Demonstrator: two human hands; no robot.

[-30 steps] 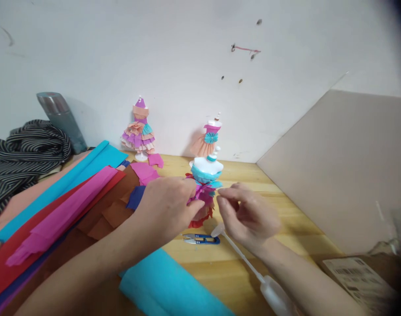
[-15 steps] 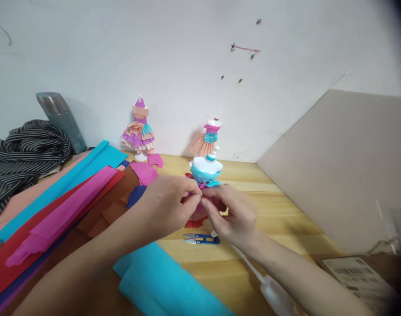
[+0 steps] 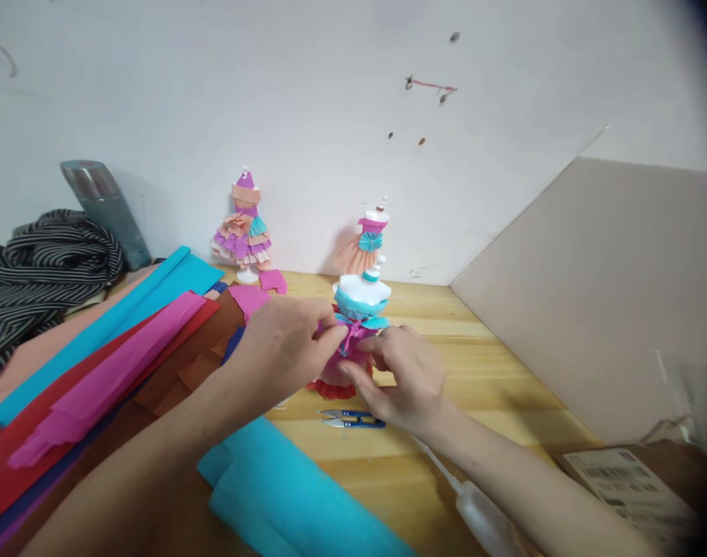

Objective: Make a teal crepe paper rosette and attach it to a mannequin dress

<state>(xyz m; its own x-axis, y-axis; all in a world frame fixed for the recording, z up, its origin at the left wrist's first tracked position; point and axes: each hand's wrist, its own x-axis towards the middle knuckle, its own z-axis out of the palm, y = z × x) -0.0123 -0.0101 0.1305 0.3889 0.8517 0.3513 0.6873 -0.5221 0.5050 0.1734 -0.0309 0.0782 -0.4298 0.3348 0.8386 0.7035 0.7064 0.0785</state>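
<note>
A small white dress-form mannequin (image 3: 362, 288) stands in front of me in a paper dress (image 3: 336, 371), with a turquoise band at the top, a pink skirt and a red ruffled hem. A pink and turquoise bow (image 3: 353, 334) sits at its waist. My left hand (image 3: 289, 340) is closed at the left side of the waist, its thumb beside the bow; the fingertips are partly hidden. On the right, my right hand (image 3: 408, 379) is open, thumb and forefinger apart against the skirt. Blue thread snips (image 3: 353, 419) lie below the dress.
Two more dressed mannequins, one purple and peach (image 3: 246, 224) and one peach (image 3: 359, 244), stand by the wall. Crepe paper sheets (image 3: 98, 371) are piled left, with a turquoise roll (image 3: 295, 495) in front. A glue gun (image 3: 484, 514), bottle (image 3: 110, 209), striped cloth (image 3: 46, 271) and cardboard box (image 3: 632, 487) lie around.
My hands have moved apart from their joined pinch at the waist, uncovering the bow. The right thumb and forefinger have spread and shifted down slightly. More of the red hem shows.
</note>
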